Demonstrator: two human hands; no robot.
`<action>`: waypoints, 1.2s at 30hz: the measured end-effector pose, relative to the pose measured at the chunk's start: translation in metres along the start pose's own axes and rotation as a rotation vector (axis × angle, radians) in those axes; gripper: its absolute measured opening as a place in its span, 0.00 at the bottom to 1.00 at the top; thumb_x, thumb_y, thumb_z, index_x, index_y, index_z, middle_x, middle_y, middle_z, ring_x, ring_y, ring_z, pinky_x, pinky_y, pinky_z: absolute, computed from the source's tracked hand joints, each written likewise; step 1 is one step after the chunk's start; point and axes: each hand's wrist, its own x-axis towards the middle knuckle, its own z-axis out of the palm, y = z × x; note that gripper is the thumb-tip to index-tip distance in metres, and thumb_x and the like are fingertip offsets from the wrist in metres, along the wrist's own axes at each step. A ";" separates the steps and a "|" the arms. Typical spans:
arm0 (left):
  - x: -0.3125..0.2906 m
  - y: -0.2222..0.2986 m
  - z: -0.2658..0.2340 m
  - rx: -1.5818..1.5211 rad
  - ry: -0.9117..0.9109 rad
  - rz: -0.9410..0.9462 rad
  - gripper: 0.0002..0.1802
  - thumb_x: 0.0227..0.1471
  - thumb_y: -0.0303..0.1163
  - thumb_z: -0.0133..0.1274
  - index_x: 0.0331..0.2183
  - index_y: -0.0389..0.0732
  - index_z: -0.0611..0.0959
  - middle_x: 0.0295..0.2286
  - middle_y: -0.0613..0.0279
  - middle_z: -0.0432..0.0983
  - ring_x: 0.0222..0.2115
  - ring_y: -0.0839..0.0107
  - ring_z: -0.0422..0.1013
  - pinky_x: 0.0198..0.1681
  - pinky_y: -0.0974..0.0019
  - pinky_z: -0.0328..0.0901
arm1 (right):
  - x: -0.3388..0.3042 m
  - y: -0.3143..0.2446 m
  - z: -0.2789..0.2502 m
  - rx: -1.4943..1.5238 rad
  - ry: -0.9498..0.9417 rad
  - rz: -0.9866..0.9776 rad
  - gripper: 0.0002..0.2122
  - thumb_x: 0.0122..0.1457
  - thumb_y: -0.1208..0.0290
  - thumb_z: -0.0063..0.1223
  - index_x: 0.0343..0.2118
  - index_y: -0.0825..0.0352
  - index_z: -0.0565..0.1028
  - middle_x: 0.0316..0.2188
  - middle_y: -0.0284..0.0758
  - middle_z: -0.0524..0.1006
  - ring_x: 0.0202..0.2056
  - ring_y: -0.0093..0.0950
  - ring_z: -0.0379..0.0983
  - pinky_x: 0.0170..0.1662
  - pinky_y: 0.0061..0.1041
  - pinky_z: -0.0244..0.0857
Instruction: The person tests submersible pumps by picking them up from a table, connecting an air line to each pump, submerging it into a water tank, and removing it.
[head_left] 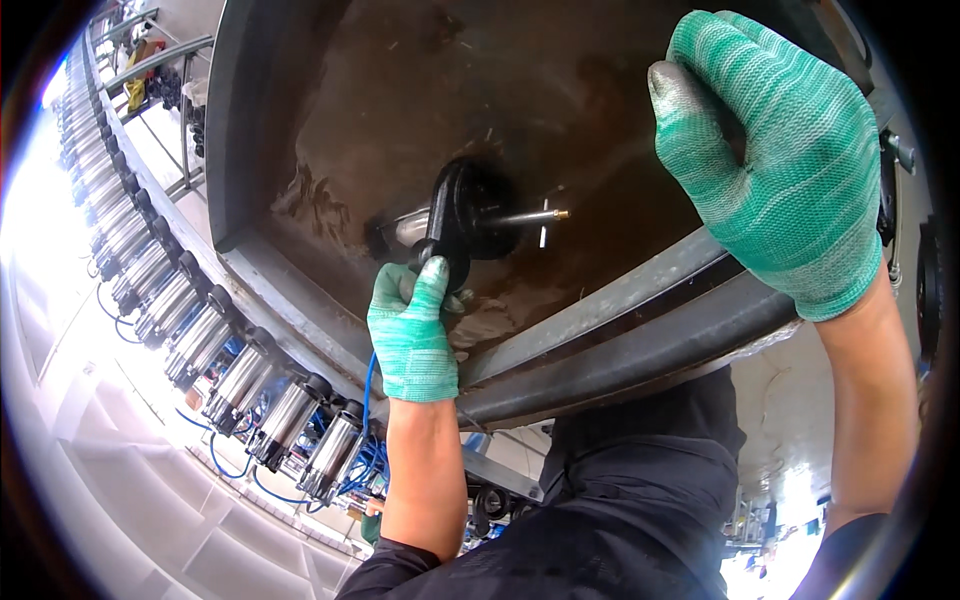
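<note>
A black fitting [452, 215] with a rounded, handle-like end is in my left hand [412, 335], which wears a green knit glove. The fitting joins a silver cylinder [411, 227] that lies partly under the brown water in a metal tank [232, 150]. On the fitting's right side, a metal rod [515, 218] with a brass-coloured tip and a thin crossbar sticks out. My right hand [785, 170], in a matching glove, is raised over the tank's right side. Its fingers are curled in toward the thumb, and the palm side is hidden.
A dark padded rim [640, 345] runs along the tank's near edge, in front of my body. To the left stands a long row of silver cylinders [245, 385] with black ends and blue cables [225, 465]. Metal framing [160, 65] rises at the far left.
</note>
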 end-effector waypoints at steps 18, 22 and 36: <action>0.002 -0.003 -0.003 0.028 -0.019 0.024 0.19 0.54 0.27 0.63 0.22 0.45 0.68 0.19 0.72 0.64 0.18 0.78 0.65 0.28 0.70 0.71 | -0.002 -0.023 0.004 0.075 0.157 0.104 0.10 0.59 0.72 0.62 0.41 0.71 0.81 0.35 0.42 0.83 0.34 0.37 0.82 0.44 0.29 0.77; 0.001 -0.003 0.002 -0.001 -0.015 -0.008 0.20 0.55 0.27 0.63 0.21 0.45 0.67 0.19 0.72 0.63 0.18 0.79 0.65 0.27 0.71 0.71 | -0.001 -0.017 0.000 0.073 0.148 0.091 0.09 0.59 0.73 0.61 0.40 0.71 0.81 0.33 0.42 0.83 0.33 0.36 0.82 0.42 0.28 0.77; 0.006 -0.013 0.004 0.385 -0.061 0.280 0.08 0.52 0.28 0.57 0.28 0.34 0.76 0.20 0.58 0.69 0.23 0.72 0.65 0.28 0.63 0.64 | 0.024 -0.029 -0.018 -0.073 -0.195 0.207 0.07 0.62 0.68 0.52 0.28 0.64 0.74 0.25 0.43 0.75 0.27 0.47 0.73 0.31 0.41 0.68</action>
